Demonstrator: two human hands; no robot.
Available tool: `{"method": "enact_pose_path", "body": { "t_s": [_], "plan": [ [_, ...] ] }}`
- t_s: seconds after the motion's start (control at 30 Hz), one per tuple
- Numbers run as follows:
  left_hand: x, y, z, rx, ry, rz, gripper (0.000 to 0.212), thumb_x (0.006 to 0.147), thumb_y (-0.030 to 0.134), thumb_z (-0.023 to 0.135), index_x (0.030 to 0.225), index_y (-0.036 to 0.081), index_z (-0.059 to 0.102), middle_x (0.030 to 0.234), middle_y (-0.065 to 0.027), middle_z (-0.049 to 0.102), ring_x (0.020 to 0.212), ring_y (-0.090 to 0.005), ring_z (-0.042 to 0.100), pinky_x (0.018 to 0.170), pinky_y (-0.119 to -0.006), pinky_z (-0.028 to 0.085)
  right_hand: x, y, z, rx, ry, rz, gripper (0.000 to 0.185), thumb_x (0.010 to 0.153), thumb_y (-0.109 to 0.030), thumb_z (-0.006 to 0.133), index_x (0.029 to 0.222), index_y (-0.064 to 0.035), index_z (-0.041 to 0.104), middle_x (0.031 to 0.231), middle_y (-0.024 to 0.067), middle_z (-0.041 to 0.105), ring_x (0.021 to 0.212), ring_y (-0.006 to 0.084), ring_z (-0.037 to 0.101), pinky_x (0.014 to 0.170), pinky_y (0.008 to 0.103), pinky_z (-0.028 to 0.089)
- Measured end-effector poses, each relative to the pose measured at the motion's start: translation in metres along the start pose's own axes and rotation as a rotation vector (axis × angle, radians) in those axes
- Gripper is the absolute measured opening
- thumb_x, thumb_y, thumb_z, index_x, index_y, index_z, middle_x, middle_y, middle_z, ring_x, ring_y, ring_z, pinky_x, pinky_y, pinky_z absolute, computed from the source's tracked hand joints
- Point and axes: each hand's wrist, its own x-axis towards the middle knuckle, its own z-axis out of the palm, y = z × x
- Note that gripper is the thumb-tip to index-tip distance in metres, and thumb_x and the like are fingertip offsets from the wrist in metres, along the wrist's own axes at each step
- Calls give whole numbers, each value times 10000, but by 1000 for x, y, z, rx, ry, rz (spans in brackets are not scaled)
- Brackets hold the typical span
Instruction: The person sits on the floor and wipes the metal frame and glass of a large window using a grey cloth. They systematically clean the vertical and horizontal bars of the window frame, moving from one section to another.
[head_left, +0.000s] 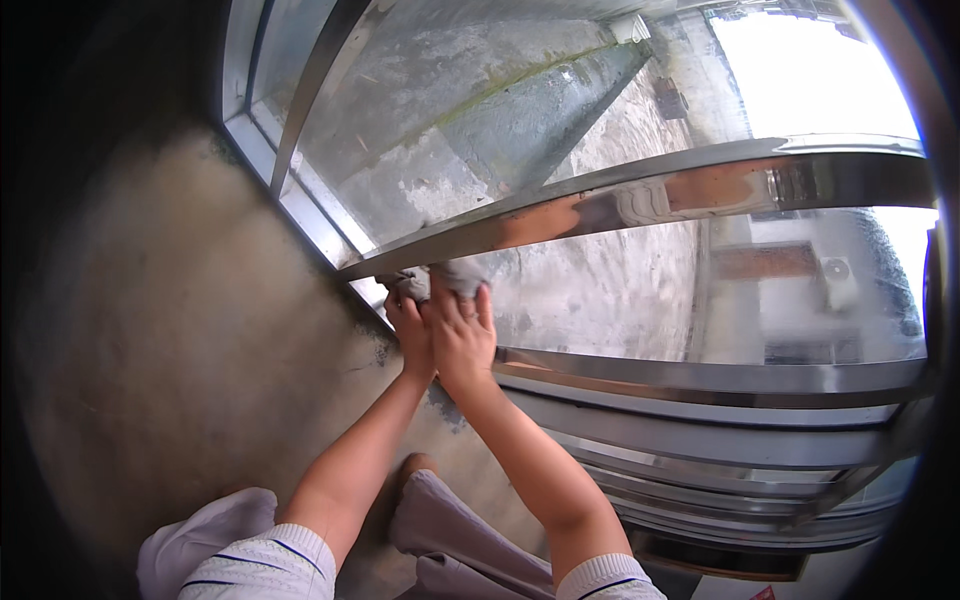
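Observation:
Both arms reach forward between shiny metal bars to the lower part of a window. My left hand (409, 326) is close against the right one, its fingers on a bunched grey cloth (411, 283) at the frame near the foot of a bar. My right hand (463, 330) presses a grey cloth (461, 276) against the window glass (600, 300), fingers spread over it. Whether this is one cloth or two, I cannot tell. The metal bar (570, 217) passes just above the fingers and partly hides the cloth.
Another metal bar (712, 375) runs right of my hands, and an upright one (304, 97) stands at upper left. The pale window frame (300, 214) borders the concrete floor (187, 322). Beyond the glass are a stained concrete surface and an outdoor air-conditioner unit (838, 283).

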Motion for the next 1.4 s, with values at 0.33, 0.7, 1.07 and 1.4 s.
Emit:
{"method": "enact_pose_path", "body": {
  "t_s": [0.33, 0.7, 1.07, 1.4],
  "plan": [
    [29, 255, -59, -461, -175, 649, 549, 762, 161, 626, 1275, -4, 523, 1410, -232, 346, 1274, -400, 365, 1060, -507, 329, 87, 49, -194, -206, 582, 298, 659, 874, -153, 511, 1483, -61, 276, 1530, 277, 128, 1401, 490, 115, 1113, 579, 197],
    [19, 20, -18, 319, -104, 290, 652, 876, 184, 584, 1419, -34, 297, 1395, -253, 352, 1291, -418, 361, 1083, -437, 332, 7, 1, 60, -304, 76, -57, 519, 855, -324, 597, 1297, -56, 550, 1394, 103, 431, 1360, 380, 288, 1086, 612, 207],
    [-3, -67, -45, 671, -125, 262, 459, 825, 175, 583, 1260, 48, 515, 1253, -119, 516, 1143, -269, 471, 940, -395, 407, -15, -31, 130, 163, 16, -161, 321, 754, -141, 542, 1019, -31, 685, 1200, 54, 602, 1149, 217, 518, 1107, 436, 332],
    [-10, -41, -56, 287, -407, 143, 258, 792, 125, 594, 1044, 70, 607, 995, -107, 616, 944, -323, 559, 778, -418, 500, -40, -20, 104, -238, -500, -261, 206, 782, -133, 579, 891, -75, 743, 1009, 61, 683, 1114, 210, 524, 1046, 352, 324]
  ]
}}
